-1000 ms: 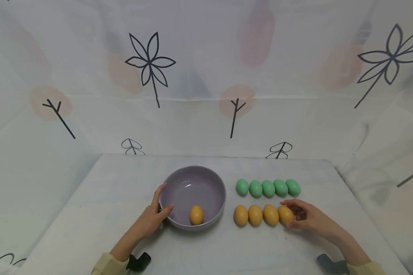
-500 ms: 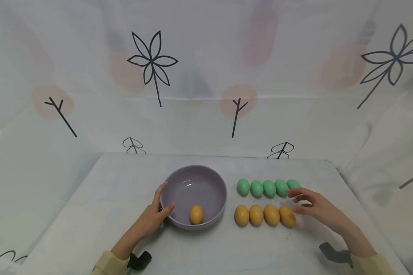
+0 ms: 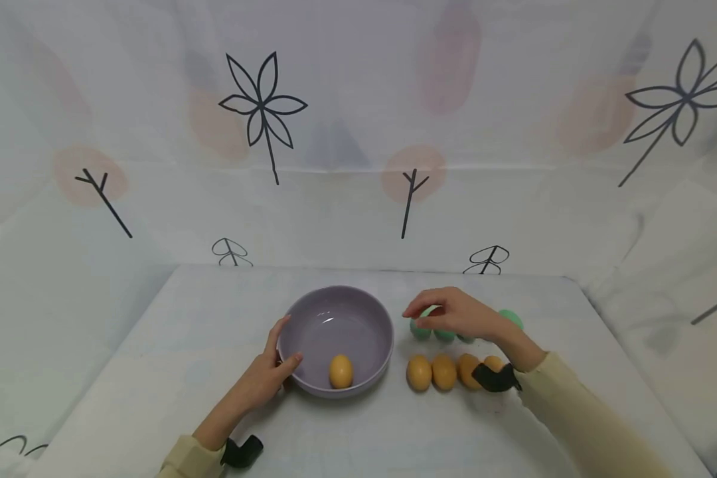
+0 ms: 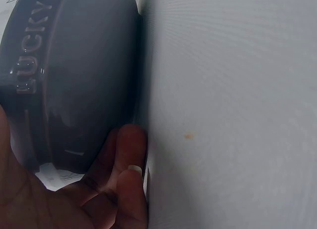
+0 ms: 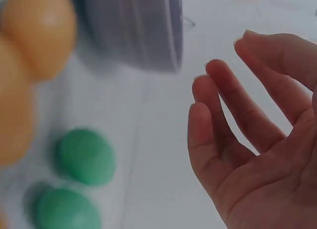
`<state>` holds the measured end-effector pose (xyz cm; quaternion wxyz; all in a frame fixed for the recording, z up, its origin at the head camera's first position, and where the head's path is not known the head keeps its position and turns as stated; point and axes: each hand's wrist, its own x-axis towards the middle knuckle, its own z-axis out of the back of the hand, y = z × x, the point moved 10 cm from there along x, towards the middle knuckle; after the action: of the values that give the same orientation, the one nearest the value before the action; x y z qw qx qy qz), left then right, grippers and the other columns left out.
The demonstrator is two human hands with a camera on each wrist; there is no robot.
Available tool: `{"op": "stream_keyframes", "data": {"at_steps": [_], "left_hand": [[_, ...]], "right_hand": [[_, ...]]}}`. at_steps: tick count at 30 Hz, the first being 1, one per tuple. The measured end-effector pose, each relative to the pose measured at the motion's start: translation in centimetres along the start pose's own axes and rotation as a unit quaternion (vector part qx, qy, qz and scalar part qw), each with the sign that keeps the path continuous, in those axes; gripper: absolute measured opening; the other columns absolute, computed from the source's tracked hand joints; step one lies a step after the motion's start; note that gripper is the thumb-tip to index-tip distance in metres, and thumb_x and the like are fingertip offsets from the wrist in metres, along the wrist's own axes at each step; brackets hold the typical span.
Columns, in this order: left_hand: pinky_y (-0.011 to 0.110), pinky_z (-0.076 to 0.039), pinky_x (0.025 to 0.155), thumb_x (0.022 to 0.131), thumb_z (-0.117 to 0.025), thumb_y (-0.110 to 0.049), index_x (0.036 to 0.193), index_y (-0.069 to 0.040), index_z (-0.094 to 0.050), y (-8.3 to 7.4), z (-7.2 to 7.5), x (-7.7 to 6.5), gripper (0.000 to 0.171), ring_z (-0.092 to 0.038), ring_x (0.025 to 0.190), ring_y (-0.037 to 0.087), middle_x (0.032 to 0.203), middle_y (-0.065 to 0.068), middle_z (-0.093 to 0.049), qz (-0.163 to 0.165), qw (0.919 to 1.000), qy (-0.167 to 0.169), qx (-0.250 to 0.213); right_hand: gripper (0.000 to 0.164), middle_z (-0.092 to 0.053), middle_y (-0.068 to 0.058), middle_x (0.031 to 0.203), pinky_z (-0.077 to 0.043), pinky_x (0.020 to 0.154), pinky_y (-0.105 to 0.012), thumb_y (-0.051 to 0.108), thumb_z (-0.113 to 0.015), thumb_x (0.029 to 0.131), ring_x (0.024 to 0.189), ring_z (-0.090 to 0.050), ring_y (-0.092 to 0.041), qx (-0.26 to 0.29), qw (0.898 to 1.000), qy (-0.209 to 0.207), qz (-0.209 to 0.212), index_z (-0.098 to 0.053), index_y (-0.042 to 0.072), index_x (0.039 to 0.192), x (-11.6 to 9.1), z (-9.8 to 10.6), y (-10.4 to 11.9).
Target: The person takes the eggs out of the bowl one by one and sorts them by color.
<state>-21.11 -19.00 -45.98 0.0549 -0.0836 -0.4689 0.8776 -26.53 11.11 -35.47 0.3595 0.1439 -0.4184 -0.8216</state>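
My left hand (image 3: 261, 384) grips the near-left side of a round purple bowl (image 3: 328, 332), the thumb over its rim. In the left wrist view, the fingers (image 4: 131, 147) curl low at the bowl's outer wall, which bears raised letters. Inside the bowl stands one yellow egg (image 3: 340, 372). My right hand (image 3: 460, 312) is over the row of green eggs (image 3: 420, 328), partly covering them. The right wrist view shows its palm (image 5: 277, 189) and loosely bent fingers with nothing between them, to one side of a green egg (image 5: 86, 157).
A row of yellow eggs (image 3: 419, 373) lies in front of the green ones, right of the bowl, partly behind the right wrist's black strap mount (image 3: 494, 378). A white cloth wall (image 3: 346, 219) with line-drawn plants rises behind the table (image 3: 358, 438).
My right hand has let go of the rightmost yellow egg, lifted away and moved left and back over the green eggs. The left hand and bowl have stayed put.
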Motion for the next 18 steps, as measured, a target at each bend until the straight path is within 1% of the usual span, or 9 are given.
{"op": "stream_keyframes", "data": {"at_steps": [4,6,10,13,16,18], "left_hand": [[0.031,-0.041,0.058,0.100,-0.058,-0.039,0.158,-0.035,-0.007,0.0,0.0,0.0,0.077,-0.052,0.062,0.018,0.070,0.007,-0.056,0.002,1.0000,0.000,0.000],[0.031,-0.041,0.058,0.100,-0.058,-0.040,0.158,-0.036,-0.007,0.1,-0.1,0.0,0.078,-0.053,0.062,0.018,0.071,0.007,-0.056,0.001,1.0000,0.000,-0.003],[0.031,-0.040,0.059,0.100,-0.059,-0.042,0.158,-0.037,-0.007,0.2,-0.2,0.0,0.078,-0.053,0.063,0.019,0.070,0.007,-0.057,0.001,1.0000,0.002,-0.008],[0.031,-0.040,0.060,0.100,-0.058,-0.041,0.158,-0.036,-0.007,0.1,-0.2,0.0,0.078,-0.053,0.063,0.019,0.070,0.007,-0.057,0.002,1.0000,0.005,-0.007],[0.031,-0.039,0.059,0.100,-0.058,-0.038,0.158,-0.034,-0.007,0.0,-0.2,0.0,0.077,-0.053,0.062,0.018,0.071,0.006,-0.058,0.003,1.0000,0.005,-0.004],[0.030,-0.039,0.058,0.101,-0.058,-0.037,0.158,-0.033,-0.007,-0.1,-0.1,0.0,0.077,-0.053,0.062,0.018,0.071,0.006,-0.058,0.002,1.0000,0.005,-0.002]], "right_hand": [[0.020,-0.070,-0.005,0.113,-0.051,0.090,-0.035,0.013,-0.067,0.096,0.102,-0.064,-0.018,-0.001,0.998,0.048,0.027,-0.074,0.008,0.113,4.2,-2.1,2.4],[0.020,-0.070,-0.007,0.113,-0.051,0.091,-0.033,0.011,-0.066,0.095,0.103,-0.064,-0.015,-0.001,0.997,0.073,0.036,-0.074,0.006,0.113,6.1,-3.3,3.2],[0.020,-0.071,-0.008,0.111,-0.052,0.087,-0.031,0.008,-0.066,0.095,0.100,-0.064,-0.011,-0.005,0.990,0.126,0.061,-0.074,0.006,0.112,9.3,-5.9,4.4],[0.019,-0.071,-0.008,0.112,-0.052,0.086,-0.029,0.005,-0.066,0.094,0.101,-0.066,-0.011,0.001,0.982,0.175,0.065,-0.075,0.006,0.112,11.1,-8.1,5.1],[0.021,-0.071,-0.008,0.114,-0.051,0.088,-0.029,0.001,-0.066,0.093,0.105,-0.067,-0.018,0.016,0.972,0.229,0.054,-0.074,0.002,0.112,12.2,-10.3,5.4],[0.023,-0.071,-0.008,0.115,-0.050,0.089,-0.028,-0.001,-0.067,0.092,0.109,-0.066,-0.024,0.024,0.963,0.265,0.034,-0.074,0.002,0.112,12.6,-11.7,5.4]]}}
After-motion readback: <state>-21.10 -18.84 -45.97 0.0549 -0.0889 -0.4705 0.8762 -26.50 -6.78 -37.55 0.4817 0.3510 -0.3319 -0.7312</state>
